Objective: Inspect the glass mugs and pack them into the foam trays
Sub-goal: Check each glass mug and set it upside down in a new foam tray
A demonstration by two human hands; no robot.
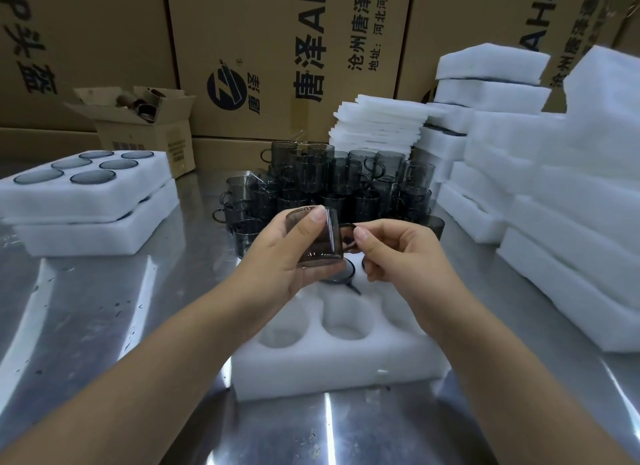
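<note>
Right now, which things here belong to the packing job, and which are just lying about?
Job: held mug, left hand, right hand, mug pile, front foam tray, filled trays, spare foam stacks.
Lying about: small open carton, big printed cartons.

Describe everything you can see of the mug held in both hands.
The smoky brown-grey, transparent glass mug is held tilted above the white foam tray. The left hand grips its cylindrical body, thumb on the upper edge; the right hand pinches its loop handle, which points right. It looks empty; no damage visible.
</note>
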